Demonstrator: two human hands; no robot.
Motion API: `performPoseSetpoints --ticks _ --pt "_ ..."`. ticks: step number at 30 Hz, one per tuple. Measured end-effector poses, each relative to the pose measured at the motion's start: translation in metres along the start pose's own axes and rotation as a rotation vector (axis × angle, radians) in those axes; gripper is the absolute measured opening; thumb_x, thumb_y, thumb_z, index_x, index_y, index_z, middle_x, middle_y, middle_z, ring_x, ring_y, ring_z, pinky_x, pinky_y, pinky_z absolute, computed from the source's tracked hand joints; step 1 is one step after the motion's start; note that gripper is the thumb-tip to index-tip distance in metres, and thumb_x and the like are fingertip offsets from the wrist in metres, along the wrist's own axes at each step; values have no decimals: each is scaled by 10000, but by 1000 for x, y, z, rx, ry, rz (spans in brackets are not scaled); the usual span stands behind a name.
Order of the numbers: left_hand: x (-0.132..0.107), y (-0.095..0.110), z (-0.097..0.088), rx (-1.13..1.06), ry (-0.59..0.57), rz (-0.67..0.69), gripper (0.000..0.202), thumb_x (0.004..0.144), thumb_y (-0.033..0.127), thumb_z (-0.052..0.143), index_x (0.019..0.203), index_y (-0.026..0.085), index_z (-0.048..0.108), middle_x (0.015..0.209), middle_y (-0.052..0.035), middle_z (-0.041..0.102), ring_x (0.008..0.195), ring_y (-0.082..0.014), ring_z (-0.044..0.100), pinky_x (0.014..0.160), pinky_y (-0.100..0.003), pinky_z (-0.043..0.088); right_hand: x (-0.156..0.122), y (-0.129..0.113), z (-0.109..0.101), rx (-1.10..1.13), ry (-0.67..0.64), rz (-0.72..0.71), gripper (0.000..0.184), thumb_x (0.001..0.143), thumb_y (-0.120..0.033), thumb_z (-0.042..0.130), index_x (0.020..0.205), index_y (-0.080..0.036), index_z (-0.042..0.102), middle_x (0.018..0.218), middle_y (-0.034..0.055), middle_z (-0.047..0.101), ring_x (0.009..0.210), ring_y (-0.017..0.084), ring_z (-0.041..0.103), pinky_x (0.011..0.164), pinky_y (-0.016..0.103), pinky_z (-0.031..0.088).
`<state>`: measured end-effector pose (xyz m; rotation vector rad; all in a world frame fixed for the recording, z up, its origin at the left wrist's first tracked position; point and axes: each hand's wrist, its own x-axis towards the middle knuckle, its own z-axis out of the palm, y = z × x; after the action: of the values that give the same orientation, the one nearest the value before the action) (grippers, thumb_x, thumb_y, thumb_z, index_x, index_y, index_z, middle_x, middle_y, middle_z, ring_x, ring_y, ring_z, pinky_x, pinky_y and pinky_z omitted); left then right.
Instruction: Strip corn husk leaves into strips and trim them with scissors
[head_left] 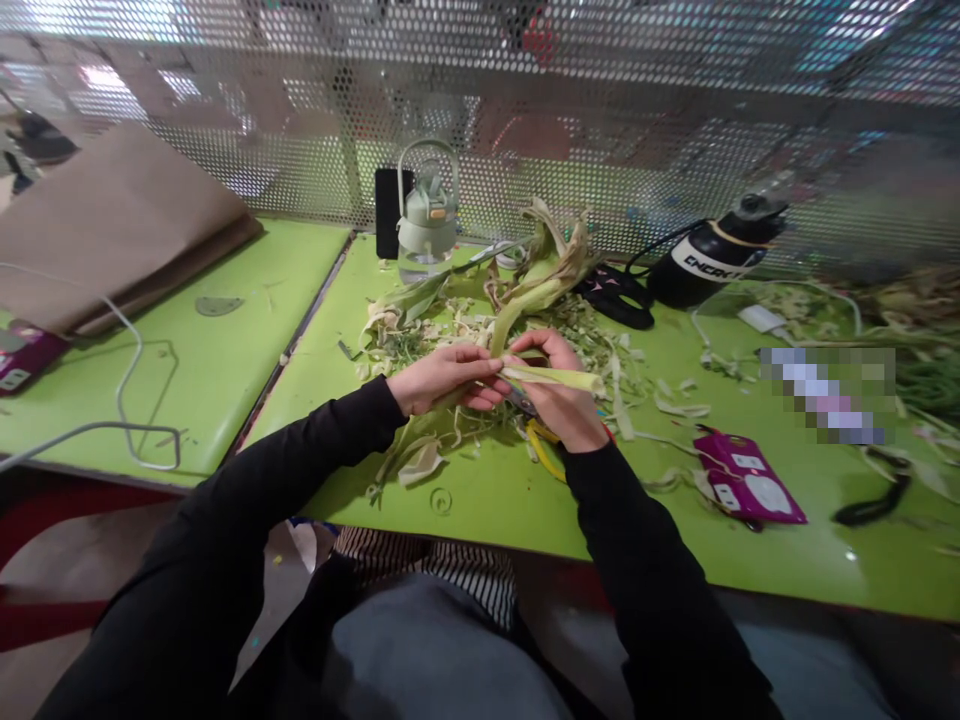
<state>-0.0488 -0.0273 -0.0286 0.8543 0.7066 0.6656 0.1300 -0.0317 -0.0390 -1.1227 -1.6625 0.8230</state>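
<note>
Both hands meet over the middle of the table on a pale green stalk with husk-like leaf layers (559,377). My left hand (457,378) pinches its left end between thumb and fingers. My right hand (561,395) is closed around its middle, with the cut-looking end pointing right. Under my right hand shows a yellow-handled tool (545,452), partly hidden; whether the hand also holds it I cannot tell. Just beyond lies a larger bunch of wilted, husk-like leaves (551,275), on a heap of pale green shreds (420,335).
A clear bottle with a pale green lid (427,225) and a dark phone (388,212) stand at the back against a perforated metal panel (480,90). To the right are a black bottle (709,262) and a purple packet (750,478). Brown cardboard (112,225) lies left.
</note>
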Motion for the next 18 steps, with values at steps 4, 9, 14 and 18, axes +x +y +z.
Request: performPoseSetpoints --ticks 4,9,14,18 --pt "0 0 3 -23 36 51 187 956 53 492 800 102 581 720 -58 728 625 -65 688 652 -173 550 1 -2 -1 5 52 23 165 781 -312 682 830 -220 553 816 -15 612 671 125 574 654 282 501" --pt "-1 -1 7 -36 195 215 181 943 48 513 780 121 541 667 -25 702 603 -75 683 647 -193 546 4 6 2 24 66 69 203 774 -363 695 810 -222 553 789 -17 606 708 137 579 664 285 493" --pt "-2 0 8 -162 196 166 179 943 20 480 816 123 552 704 -56 726 611 -90 698 615 -179 545 7 15 2 49 -30 107 245 756 -418 714 872 -224 620 843 8 681 774 175 638 743 340 532" --pt "-1 4 6 -257 224 151 197 957 27 456 825 108 579 720 -71 733 611 -79 697 596 -148 544 6 13 -1 -96 -130 8 226 827 -402 660 964 -224 678 971 52 729 936 232 671 895 426 521"
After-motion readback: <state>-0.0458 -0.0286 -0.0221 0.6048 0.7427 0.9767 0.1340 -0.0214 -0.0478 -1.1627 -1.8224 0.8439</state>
